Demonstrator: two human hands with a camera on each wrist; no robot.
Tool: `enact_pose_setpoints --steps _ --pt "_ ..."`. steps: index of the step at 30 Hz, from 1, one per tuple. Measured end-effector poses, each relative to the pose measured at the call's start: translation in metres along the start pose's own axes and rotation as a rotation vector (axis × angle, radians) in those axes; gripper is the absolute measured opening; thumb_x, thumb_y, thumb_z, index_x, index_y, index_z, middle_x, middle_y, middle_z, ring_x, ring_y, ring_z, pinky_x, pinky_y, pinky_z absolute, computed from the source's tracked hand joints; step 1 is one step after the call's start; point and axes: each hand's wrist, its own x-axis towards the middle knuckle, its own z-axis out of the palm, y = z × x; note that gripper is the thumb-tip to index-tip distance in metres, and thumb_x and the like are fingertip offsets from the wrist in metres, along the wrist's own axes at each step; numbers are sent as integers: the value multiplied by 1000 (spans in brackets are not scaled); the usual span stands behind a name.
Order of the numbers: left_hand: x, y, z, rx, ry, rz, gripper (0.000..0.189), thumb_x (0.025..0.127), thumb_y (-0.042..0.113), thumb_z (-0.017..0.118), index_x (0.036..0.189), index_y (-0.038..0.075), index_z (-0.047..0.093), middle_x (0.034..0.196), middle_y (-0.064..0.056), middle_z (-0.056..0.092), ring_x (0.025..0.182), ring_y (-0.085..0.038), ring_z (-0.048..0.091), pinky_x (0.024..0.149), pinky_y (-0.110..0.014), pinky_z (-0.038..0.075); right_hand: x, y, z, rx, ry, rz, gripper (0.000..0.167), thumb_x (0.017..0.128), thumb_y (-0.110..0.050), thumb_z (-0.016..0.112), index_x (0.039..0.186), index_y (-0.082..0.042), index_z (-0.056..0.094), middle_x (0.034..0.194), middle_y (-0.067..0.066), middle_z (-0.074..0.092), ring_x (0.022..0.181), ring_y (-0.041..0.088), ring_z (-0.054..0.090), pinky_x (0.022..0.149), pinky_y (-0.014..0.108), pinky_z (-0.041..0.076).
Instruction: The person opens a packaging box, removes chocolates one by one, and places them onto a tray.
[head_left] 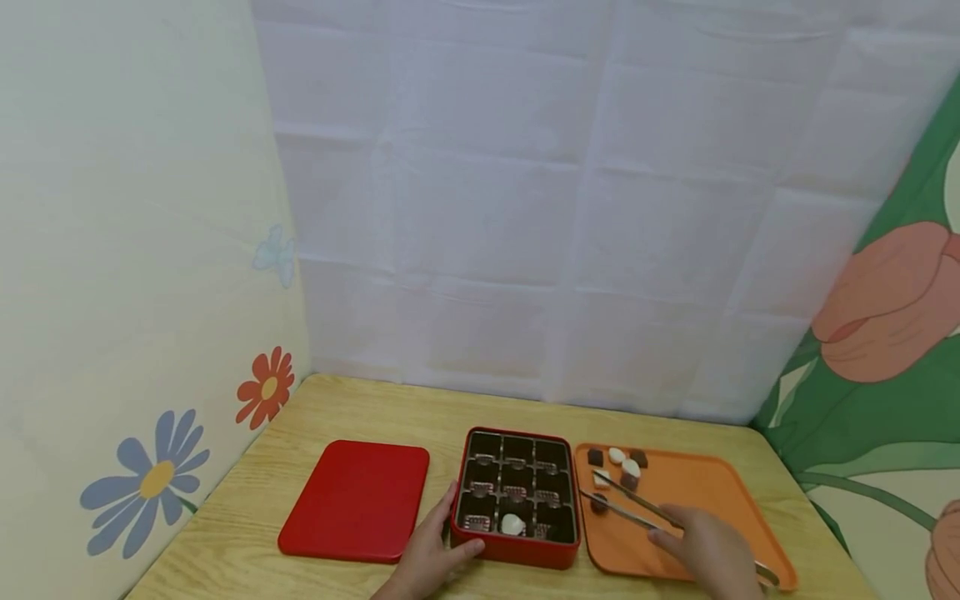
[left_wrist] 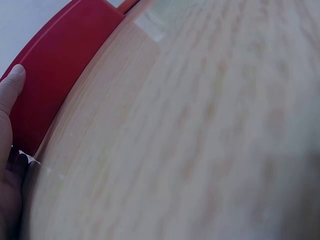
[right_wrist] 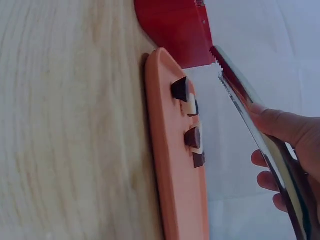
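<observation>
A red box with a black divided insert stands mid-table. One white shell-shaped chocolate lies in its front middle compartment. My left hand holds the box's front left corner, thumb against the front wall and fingers along the left side. In my right hand I grip metal tongs, their serrated tips apart with nothing visible between them. The tips hang over the left part of an orange tray. Near them are a round dark chocolate and a pale square one.
Farther back on the tray lie a dark square chocolate, a white one, a brown one and a white-topped brown one. A red lid lies flat left of the box. Fabric hangs behind and beside the wooden table.
</observation>
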Motion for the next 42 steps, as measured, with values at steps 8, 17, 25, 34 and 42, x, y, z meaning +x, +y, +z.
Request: enact_pose_setpoints --steps 8,17,25,34,42 --pt "1 0 0 4 2 -9 106 79 44 78 157 5 19 160 -23 25 146 -48 22 114 -67 24 0 -21 -13 63 1 -70 57 73 -55 77 118 -20 73 101 2 75 67 13 64 52 32 49" --pt "1 -1 0 15 0 -17 106 78 46 78 157 5 19 159 -24 26 146 -49 22 113 -68 25 4 -48 -15 35 -54 -171 42 72 -44 81 110 -26 75 102 -1 76 70 11 65 56 33 52" --pt "1 -4 1 20 6 10 106 79 45 78 157 4 19 159 -25 25 145 -49 22 113 -67 25 8 -60 -13 -18 -38 -358 40 72 -38 82 109 -23 75 98 -1 77 70 12 67 52 28 48" --pt "1 -3 2 16 5 8 107 78 45 79 157 6 19 159 -24 25 146 -49 22 113 -67 24 11 -69 -12 -86 -35 -527 37 75 -33 82 108 -18 75 94 -3 76 60 4 60 44 23 39" --pt "1 -3 1 13 2 -5 107 78 45 79 157 7 19 159 -24 25 146 -49 22 113 -68 24 12 -92 -13 -188 -4 -532 27 74 -28 84 97 -16 78 76 -5 71 52 3 49 45 24 37"
